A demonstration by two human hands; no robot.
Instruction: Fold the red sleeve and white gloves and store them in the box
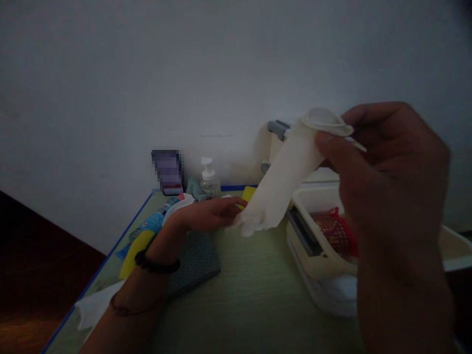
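My right hand (391,152) is raised on the right, its thumb and fingers pinching the rolled cuff of a whitish rubber glove (289,169). The cuff's opening faces up, and the glove slants down to the left with its fingers crumpled at the low end. There, my left hand (210,214) has its fingers bent around one of the glove's fingertips; its grip is partly hidden. A dark bead bracelet and a thin cord circle the left wrist and forearm. Below that forearm lies a grey-green textured cloth (199,263) on the table (254,295).
A cream plastic box (313,265) holding a red printed package (334,233) stands on the right. Along the back are a pump bottle (209,179) and a propped phone (168,172). Blue packaging (157,219) and a yellow item (136,253) lie at left. A wall rises behind.
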